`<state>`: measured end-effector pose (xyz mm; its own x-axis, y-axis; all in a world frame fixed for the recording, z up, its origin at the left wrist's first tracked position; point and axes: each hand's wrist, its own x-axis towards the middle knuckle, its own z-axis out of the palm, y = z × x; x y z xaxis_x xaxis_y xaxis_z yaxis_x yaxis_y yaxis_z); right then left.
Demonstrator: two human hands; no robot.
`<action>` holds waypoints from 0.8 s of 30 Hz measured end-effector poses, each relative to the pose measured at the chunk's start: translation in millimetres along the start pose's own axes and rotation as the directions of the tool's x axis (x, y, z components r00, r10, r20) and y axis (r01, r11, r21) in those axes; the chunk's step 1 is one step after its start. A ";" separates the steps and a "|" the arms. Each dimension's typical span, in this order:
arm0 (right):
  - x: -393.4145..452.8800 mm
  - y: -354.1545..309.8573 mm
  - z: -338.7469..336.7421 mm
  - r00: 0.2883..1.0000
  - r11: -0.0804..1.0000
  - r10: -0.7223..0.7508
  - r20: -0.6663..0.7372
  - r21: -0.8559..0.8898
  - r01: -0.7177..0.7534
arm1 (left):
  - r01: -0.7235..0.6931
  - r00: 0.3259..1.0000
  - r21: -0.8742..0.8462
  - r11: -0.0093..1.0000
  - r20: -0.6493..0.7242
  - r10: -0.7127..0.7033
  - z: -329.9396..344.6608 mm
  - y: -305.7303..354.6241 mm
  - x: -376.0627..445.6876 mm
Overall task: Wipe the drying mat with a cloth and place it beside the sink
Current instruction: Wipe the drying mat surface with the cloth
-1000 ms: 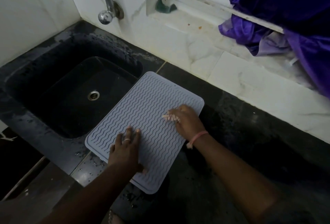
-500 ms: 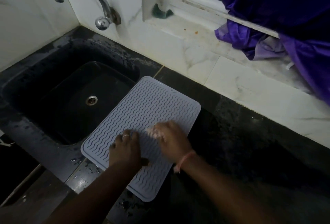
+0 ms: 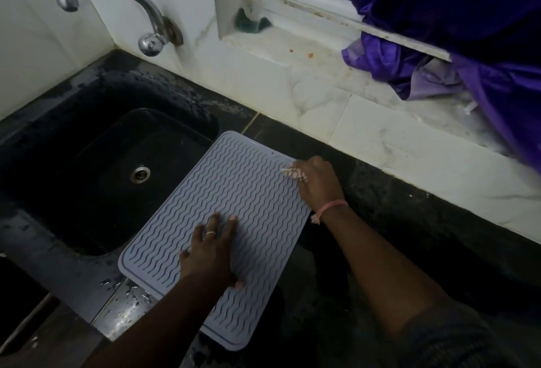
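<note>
Lying on wet black counter (image 3: 380, 250): mat (image 3: 234, 192).

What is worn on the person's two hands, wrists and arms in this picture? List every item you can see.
The left hand wears a thin silver-looking ring on one finger. The right hand has a pink band at the wrist with a frayed loose end. A dark knitted sleeve covers the upper right arm; both forearms are bare.

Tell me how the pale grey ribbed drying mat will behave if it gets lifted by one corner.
The pale grey ribbed drying mat looks thin and lies flat, one corner jutting over the black sink, so it probably flops rather than staying stiff. It likely weighs little. Water droplets on the black counter suggest its underside may be wet and slippery.
</note>
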<state>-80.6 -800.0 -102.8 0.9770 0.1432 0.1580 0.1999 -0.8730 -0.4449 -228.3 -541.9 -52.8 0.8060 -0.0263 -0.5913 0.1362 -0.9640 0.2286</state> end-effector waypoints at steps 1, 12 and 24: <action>11.7 7.7 -3.7 1.000 0.999 0.029 -0.007 -0.033 -0.030 | 0.002 1.000 -0.001 1.000 0.001 -0.002 -0.8 0.9 0.1; -30.9 -8.1 -29.5 0.958 0.866 0.288 0.000 0.427 -0.261 | 0.065 0.989 -0.065 0.996 -0.129 -0.073 1.6 32.7 5.0; -51.7 -65.9 -36.1 0.787 0.201 0.545 0.291 0.866 -0.459 | 0.035 0.999 -0.002 0.999 -0.016 -0.035 11.3 24.5 -0.2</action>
<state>-147.0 -766.7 -49.9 0.8990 -0.2274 -0.3743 -0.3439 0.1628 -0.9248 -231.6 -568.5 -55.8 0.8101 0.0115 -0.5862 0.1651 -0.9638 0.2093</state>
